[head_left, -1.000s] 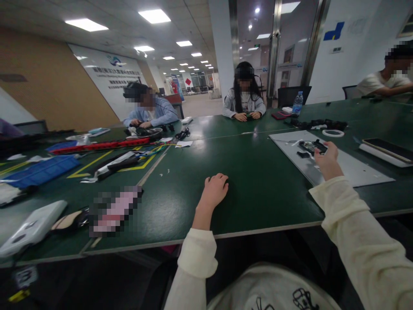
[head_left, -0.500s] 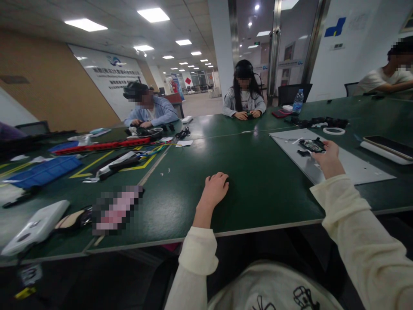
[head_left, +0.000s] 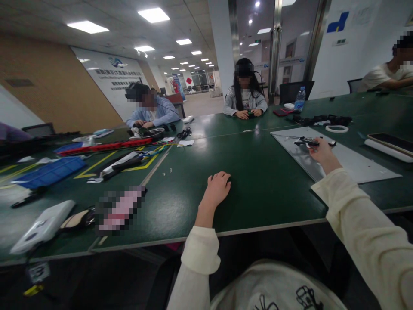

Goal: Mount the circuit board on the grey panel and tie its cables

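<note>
the right hand (head_left: 322,151) is stretching out to the right of centre in the frame, its fingertips meeting the near edge of a small black electronic part with thin leads (head_left: 306,141). the part is lying on a flat pale grey sheet (head_left: 355,165) spread over the dark green surface (head_left: 258,172). the back of the hand is hiding the fingers' grip, so i cannot tell whether they are pinching the part or only touching it. the step in hand is looking like a reach and first contact. lifting the part from here would be calling for a firm pinch on its body rather than on the leads.

the left hand (head_left: 217,189) is resting palm down at centre frame, fingers loosely curled and holding nothing.

a white tape ring (head_left: 337,128) and a row of black pieces (head_left: 325,119) are sitting just beyond the sheet, and a dark flat screen on a white slab (head_left: 389,144) is lying at the right edge. nothing is blocking the reaching arm. far left, a blue plastic tray (head_left: 51,171) and a long red bar (head_left: 103,146) are lying well apart from the hands. other people are sitting across the surface.
</note>
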`<state>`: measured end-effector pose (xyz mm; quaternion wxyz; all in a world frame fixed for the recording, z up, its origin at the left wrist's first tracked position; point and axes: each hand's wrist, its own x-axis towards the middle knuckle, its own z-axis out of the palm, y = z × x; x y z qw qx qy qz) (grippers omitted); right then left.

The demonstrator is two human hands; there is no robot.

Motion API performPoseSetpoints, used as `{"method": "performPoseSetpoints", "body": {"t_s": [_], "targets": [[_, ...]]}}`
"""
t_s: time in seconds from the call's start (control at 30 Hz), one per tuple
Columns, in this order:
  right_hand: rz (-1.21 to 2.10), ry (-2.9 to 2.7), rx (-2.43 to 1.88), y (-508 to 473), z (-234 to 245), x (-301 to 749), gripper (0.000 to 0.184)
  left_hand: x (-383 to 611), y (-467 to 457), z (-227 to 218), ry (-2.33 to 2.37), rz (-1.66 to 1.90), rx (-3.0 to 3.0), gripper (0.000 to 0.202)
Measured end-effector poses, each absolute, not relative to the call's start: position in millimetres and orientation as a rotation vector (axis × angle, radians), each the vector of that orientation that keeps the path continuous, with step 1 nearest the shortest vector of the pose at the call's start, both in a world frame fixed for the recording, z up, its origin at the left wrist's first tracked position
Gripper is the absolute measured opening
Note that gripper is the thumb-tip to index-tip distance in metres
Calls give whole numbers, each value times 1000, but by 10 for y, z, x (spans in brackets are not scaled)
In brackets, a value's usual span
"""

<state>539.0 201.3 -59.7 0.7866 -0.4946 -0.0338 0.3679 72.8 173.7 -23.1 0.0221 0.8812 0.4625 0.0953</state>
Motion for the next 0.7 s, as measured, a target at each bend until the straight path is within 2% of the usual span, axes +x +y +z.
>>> {"method": "performPoseSetpoints", "body": {"t_s": [0.5, 0.7], "targets": [[589, -77, -1008, 1932, -518, 5337, 22, 704, 1760, -249, 1385, 289, 2728, 35], [722, -249, -776, 1850, -308, 5195, 22, 704, 1766, -257, 1385, 293, 2739, 35]]}}
